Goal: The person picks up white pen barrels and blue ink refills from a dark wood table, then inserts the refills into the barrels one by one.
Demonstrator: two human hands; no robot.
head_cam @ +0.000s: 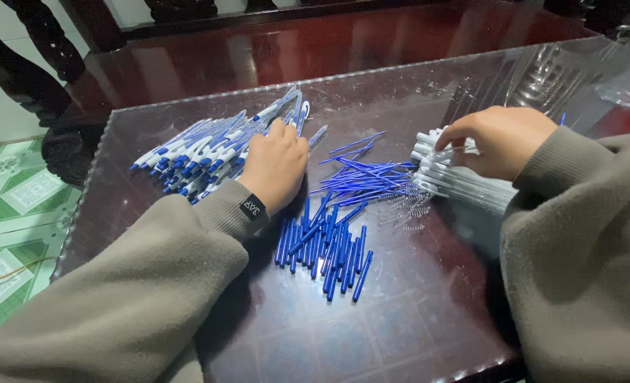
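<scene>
Dark glass covers the table (414, 312) before us; our left hand (276, 170) lies palm-down, fingers loosely curled on the pile of blue-and-white pens (208, 152); our right hand (503, 138) pinches white pen barrels (456, 186) from their stack; thin blue refills (364, 177), blue caps (325, 252) and springs (403, 209) lie between.
</scene>
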